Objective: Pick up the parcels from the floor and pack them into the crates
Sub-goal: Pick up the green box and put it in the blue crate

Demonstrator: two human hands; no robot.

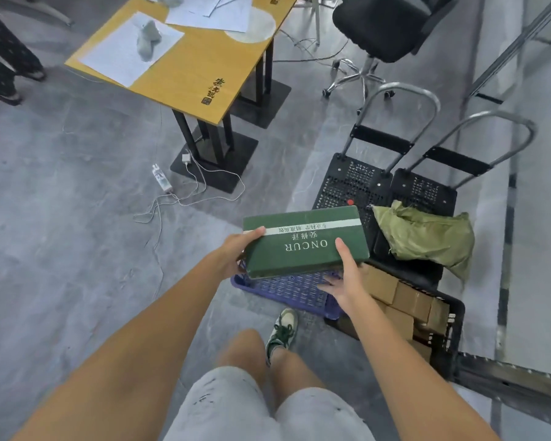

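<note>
Both hands, left (236,249) and right (347,275), clasp the stiff green rectangular cardboard box (306,241) by its short ends above the blue perforated plastic crate (287,291); it looks light and rigid.

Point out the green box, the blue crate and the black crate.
Green rectangular cardboard box (303,246), head view, printed top face.
Blue perforated plastic crate (287,289), head view, mesh floor.
Black plastic crate (455,326), head view, right wall.
</note>
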